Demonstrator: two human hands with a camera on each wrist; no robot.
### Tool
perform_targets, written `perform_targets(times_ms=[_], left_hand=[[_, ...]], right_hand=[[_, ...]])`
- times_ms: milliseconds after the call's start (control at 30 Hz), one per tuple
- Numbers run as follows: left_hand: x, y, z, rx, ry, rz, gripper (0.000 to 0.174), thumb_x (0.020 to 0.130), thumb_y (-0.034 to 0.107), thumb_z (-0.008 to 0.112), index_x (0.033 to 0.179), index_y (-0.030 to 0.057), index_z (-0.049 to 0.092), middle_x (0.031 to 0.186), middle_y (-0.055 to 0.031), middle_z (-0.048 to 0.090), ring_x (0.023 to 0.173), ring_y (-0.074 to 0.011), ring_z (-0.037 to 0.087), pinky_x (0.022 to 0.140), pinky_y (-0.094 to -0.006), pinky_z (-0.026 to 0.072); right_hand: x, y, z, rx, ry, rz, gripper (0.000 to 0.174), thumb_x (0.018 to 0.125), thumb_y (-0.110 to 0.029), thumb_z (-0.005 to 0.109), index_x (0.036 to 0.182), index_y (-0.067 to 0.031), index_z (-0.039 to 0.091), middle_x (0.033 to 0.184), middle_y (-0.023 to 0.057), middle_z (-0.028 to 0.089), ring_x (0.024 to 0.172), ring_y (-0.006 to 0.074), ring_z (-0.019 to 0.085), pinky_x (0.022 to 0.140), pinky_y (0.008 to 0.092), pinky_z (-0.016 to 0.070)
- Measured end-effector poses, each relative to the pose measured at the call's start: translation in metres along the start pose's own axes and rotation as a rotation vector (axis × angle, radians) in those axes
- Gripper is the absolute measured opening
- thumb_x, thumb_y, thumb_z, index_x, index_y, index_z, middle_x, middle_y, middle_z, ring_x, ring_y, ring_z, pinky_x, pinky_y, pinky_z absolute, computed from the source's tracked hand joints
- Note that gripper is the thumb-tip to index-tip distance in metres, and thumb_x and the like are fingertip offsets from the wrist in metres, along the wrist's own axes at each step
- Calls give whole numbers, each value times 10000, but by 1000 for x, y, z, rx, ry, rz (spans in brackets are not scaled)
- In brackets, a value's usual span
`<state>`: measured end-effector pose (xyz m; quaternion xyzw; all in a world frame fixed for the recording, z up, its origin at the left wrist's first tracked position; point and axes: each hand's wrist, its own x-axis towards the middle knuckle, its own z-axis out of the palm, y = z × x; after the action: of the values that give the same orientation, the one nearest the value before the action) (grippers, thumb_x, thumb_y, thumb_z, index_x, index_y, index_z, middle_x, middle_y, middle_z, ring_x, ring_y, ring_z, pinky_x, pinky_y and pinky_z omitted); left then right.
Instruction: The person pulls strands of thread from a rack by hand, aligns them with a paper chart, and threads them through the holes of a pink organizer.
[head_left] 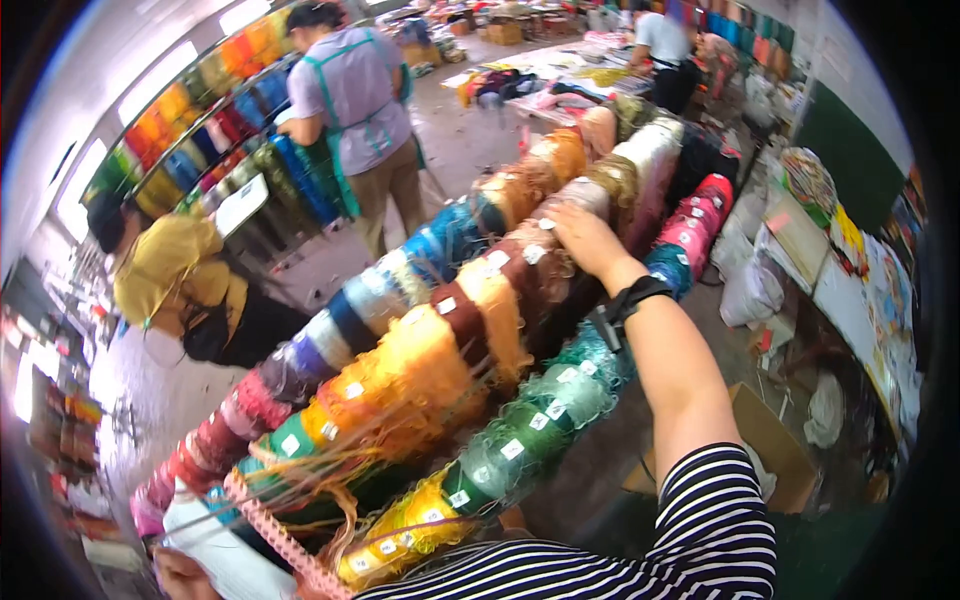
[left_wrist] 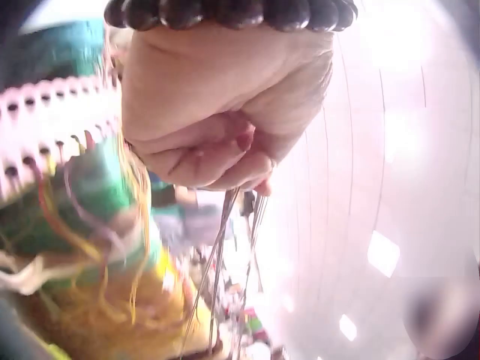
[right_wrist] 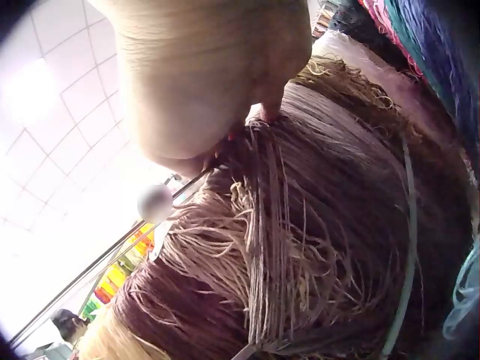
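Note:
My left hand [left_wrist: 225,112], at the lower left in the head view, grips several thin brown yarn strands [left_wrist: 217,277], which hang taut from its curled fingers. Beside it is a pink perforated strip [head_left: 275,530] with coloured threads through its holes. At arm's length, my right hand [head_left: 585,238] is on a mauve-brown yarn bundle [right_wrist: 300,225] in the middle row. Its fingers curl into the strands, their tips partly buried there. Dark strands [right_wrist: 82,266] stretch from under this hand toward the lower left.
Long rows of labelled yarn bundles, orange [head_left: 400,360] and green [head_left: 510,455] among them, run away from me. A person in an apron [head_left: 350,100] stands beyond; another in a yellow top [head_left: 170,265] is at left. A cardboard box [head_left: 780,440] and white bags [head_left: 750,290] lie at right.

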<state>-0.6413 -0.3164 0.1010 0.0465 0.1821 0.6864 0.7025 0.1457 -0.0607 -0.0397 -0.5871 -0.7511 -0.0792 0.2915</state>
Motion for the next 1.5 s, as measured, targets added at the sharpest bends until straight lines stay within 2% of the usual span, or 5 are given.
perform_targets(times_ms=[33,100,267,667,1500], left_hand=[[-24,47,-16,284,-253,97,177,923,95,537,1013,-24,631,928,-120,660,906,-178,608,820,-322,477],[-71,67,-9,543,240,832,238,938,111,543,1155,20,571,647,61,424,494,-31,374,441,-179,318],[-84,-10,36,1082,342,386,196,907,104,581,1067,-7,607,704,66,422,577,-33,364,497,-194,301],[-89,-10,-25,1019,-141,85,512,954,74,487,1448,78,351,921,-40,624,803,-87,584,741,-228,488],[-95,44,-86,690,-309,-34,564,932,50,539,1453,51,323,870,-70,613,773,-120,589,697,-225,480]], right_hand=[[4,-6,-7,4,-54,104,357,951,-163,412,1237,-18,571,1276,186,560,1243,305,482,1073,377,344],[17,-39,-33,111,-119,113,368,959,-165,370,1240,-18,557,1222,207,579,1180,314,526,1034,381,381],[40,-204,-33,478,371,162,278,931,-135,526,1150,14,607,1059,160,654,989,255,621,885,335,473],[-35,-642,-23,1121,-534,-443,189,846,-187,647,925,-26,706,804,135,674,720,240,653,653,319,502],[-75,-746,15,1475,-892,47,166,916,-121,599,930,38,644,758,39,652,684,83,609,628,227,491]])
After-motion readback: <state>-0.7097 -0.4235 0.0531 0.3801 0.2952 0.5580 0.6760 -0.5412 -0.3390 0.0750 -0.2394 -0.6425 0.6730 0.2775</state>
